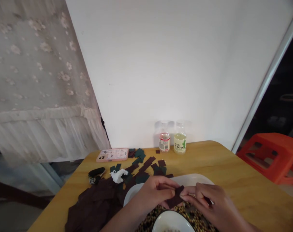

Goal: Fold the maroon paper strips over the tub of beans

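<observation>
My left hand (157, 193) grips a small flat dark maroon piece (176, 197), possibly cloth, between thumb and fingers. At the piece's right edge, the fingertips of my right hand (207, 198) are pinched together on it. A bit of something dark shows inside the curled fingers of that hand, too small to name. Both hands are above a white tray (202, 178) filled with small yellow-brown and dark beads (195, 216). In front of the hands, a white bowl (172, 219) rests among the beads, with some pale contents at the bottom edge of view.
A heap of dark maroon pieces (95, 203) covers the table's left side, with green pieces (139, 155) behind. Nearby lie a phone (114, 155), keys (95, 174) and crumpled tissue (118, 176). Two bottles (164, 141) stand by the wall. An orange stool (273, 158) is at right.
</observation>
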Demonstrator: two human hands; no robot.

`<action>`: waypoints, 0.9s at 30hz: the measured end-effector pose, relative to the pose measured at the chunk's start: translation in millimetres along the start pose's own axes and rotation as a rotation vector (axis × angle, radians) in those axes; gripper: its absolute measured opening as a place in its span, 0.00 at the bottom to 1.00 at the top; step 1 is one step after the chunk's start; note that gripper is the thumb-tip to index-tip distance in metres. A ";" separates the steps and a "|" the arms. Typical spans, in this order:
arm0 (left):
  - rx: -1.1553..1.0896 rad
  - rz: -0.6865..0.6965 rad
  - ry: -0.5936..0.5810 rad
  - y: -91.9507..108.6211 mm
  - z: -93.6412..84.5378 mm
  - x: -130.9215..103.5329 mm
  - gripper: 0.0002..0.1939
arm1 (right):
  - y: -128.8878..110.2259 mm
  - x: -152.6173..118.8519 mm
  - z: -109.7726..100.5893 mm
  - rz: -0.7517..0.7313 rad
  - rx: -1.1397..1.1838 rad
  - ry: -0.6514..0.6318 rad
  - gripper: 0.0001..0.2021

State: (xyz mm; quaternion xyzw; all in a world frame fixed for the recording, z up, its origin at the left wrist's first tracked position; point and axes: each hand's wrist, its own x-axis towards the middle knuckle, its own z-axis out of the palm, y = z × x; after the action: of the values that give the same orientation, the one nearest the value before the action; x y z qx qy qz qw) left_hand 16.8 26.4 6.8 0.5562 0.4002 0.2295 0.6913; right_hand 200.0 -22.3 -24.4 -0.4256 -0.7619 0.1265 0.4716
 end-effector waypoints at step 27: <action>-0.021 0.010 -0.029 -1.6 -1.0 1.7 0.16 | -0.9 1.6 -0.1 -0.025 -0.007 0.007 0.20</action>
State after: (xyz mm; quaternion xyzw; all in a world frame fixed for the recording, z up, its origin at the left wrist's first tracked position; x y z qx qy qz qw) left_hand 16.8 27.8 4.7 0.5542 0.3850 0.2287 0.7016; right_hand 199.3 -21.6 -22.8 -0.4180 -0.7659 0.1164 0.4745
